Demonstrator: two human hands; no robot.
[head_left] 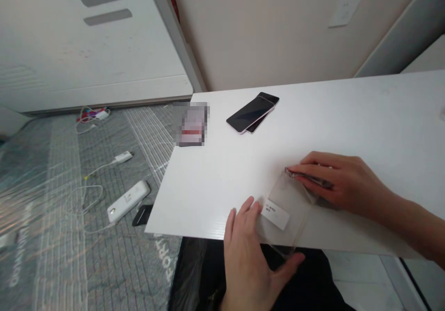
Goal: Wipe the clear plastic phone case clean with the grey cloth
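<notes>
Head view: clear plastic sleeve lies at lower right of the white board, white label on it. Left hand open, fingers spread against the sleeve's lower-left edge. Right hand has fingers together on a slim dark strip at the sleeve's upper edge; grip unclear. Two stacked phones upper centre, blurred packet beside them. Chargers on grey mat lower left.

The scene is viewed from a single head-worn camera, set close above the white counter and aimed forward and down. The left hand and right hand are framed low in view — a grey quilted mat is caught leftward, a wall beyond.
</notes>
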